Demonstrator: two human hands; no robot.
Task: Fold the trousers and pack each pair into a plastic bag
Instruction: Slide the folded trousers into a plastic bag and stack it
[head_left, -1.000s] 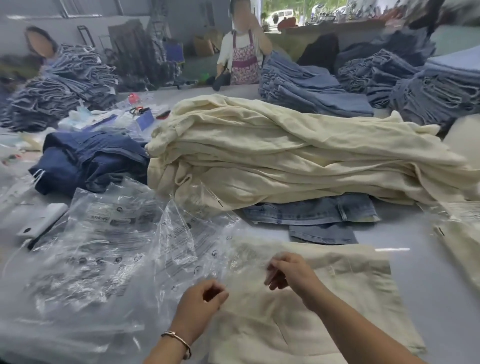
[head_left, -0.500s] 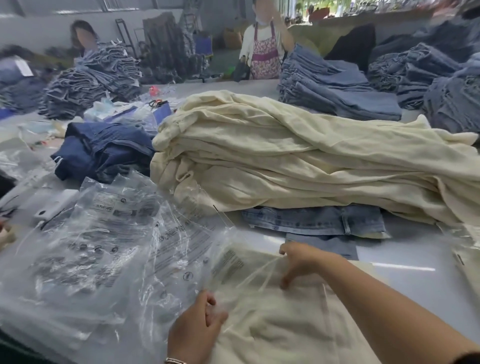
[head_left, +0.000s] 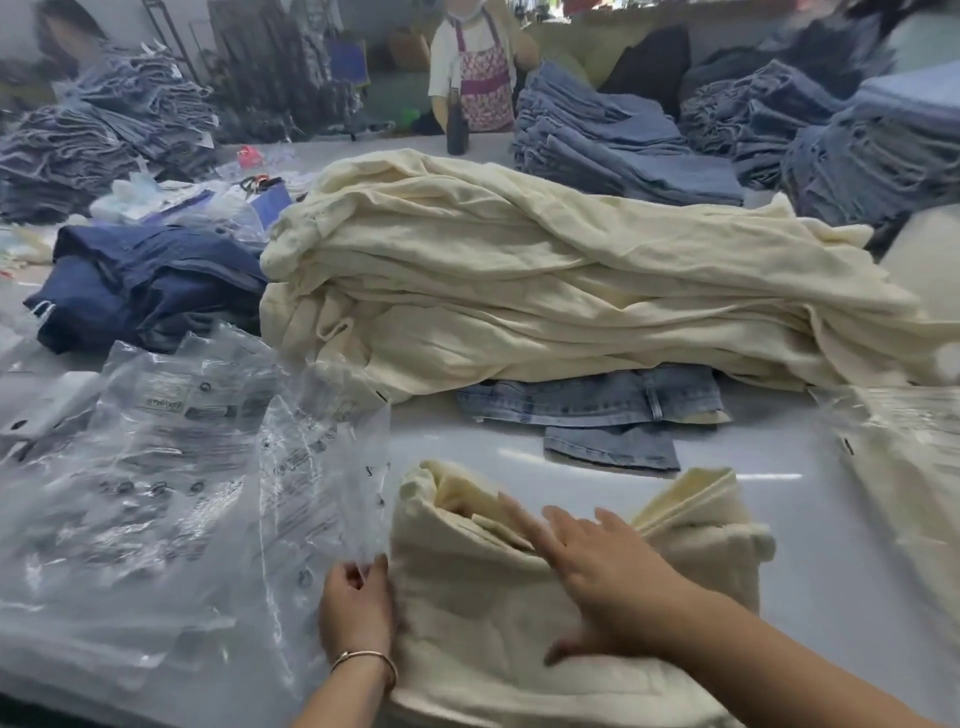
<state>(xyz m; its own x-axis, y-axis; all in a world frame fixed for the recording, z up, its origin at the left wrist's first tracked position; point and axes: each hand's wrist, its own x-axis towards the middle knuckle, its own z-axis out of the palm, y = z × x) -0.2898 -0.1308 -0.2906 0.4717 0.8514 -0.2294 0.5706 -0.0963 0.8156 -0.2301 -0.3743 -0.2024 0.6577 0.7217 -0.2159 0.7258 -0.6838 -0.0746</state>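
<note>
two bare forearms, no sleeves in view, a thin metal bangle (head_left: 365, 659) on the left wrist

Left hand (head_left: 357, 605) curled, right hand (head_left: 602, 577) flat, fingers spread.

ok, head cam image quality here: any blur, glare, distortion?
Head view: right hand fingers motion-smeared over the folded cream trousers; left hand slightly soft; glare streaks on the table and plastic bags; frame edges blurred and bowed by the wide-angle lens.
</note>
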